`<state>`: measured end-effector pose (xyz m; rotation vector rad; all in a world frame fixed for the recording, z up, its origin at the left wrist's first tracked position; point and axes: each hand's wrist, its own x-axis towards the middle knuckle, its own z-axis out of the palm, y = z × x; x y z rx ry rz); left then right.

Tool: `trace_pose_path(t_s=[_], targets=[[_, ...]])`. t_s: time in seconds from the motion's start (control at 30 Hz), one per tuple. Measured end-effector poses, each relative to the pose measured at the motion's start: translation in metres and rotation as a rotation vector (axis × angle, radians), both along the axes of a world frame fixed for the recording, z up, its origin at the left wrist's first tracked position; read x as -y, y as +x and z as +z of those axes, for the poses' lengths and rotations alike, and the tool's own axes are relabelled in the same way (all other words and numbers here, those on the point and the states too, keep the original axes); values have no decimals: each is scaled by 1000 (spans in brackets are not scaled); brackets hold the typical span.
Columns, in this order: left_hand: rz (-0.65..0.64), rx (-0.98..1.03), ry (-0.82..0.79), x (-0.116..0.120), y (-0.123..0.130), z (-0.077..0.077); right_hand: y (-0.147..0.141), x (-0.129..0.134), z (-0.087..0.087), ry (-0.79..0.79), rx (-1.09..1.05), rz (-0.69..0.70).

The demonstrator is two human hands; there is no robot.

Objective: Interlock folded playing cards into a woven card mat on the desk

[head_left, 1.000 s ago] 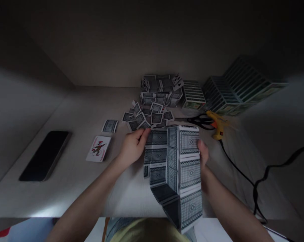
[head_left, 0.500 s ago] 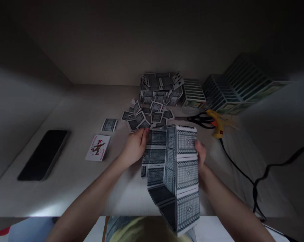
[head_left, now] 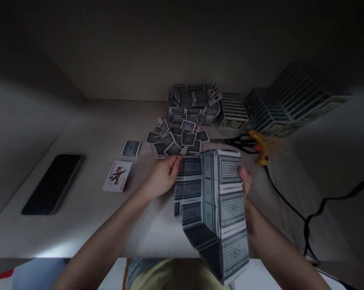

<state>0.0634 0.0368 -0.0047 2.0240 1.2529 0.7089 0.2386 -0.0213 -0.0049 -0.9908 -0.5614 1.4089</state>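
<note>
Between my hands I hold a large folded structure of joined playing cards (head_left: 212, 205), their grey-blue patterned backs showing and its lower end hanging over the table's front edge. My left hand (head_left: 163, 175) grips its upper left corner, and my right hand (head_left: 245, 181) holds its right side. Just above my left fingers lies a scattered heap of loose cards (head_left: 176, 140). The inside of the structure is mostly hidden.
A built stack of cards (head_left: 194, 104) and rows of card walls (head_left: 293, 100) stand at the back. Black scissors (head_left: 241, 143), a yellow glue gun (head_left: 262, 151) with its black cord (head_left: 286, 202), a joker card (head_left: 117, 176), a face-down card (head_left: 131, 148) and a phone (head_left: 53, 184) lie on the pale table (head_left: 88, 133).
The card structure has shifted slightly right, with its lower end swinging rightward. Both hands keep hold and have moved only a little.
</note>
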Motion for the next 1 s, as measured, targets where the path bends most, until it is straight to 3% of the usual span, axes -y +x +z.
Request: trace_pose_path(t_s=[0.1, 0.37, 0.43, 0.57, 0.73, 0.9, 1.0], targets=[[13, 43, -21, -1, 2, -2, -1, 2, -3, 45, -36, -78], [34, -13, -21, -1, 3, -5, -2, 2, -6, 16, -85, 86], [72, 56, -42, 0, 3, -4, 0, -1, -6, 25, -105, 66], [167, 358, -279, 2, 4, 6, 4, -6, -1, 80, -134, -81], [192, 682, -632, -1, 2, 11, 6, -7, 7, 153, -181, -106], [212, 891, -856, -3, -1, 7, 10, -5, 3, 119, -86, -200], [169, 901, -903, -2, -1, 8, 10, -4, -2, 114, -118, -222]])
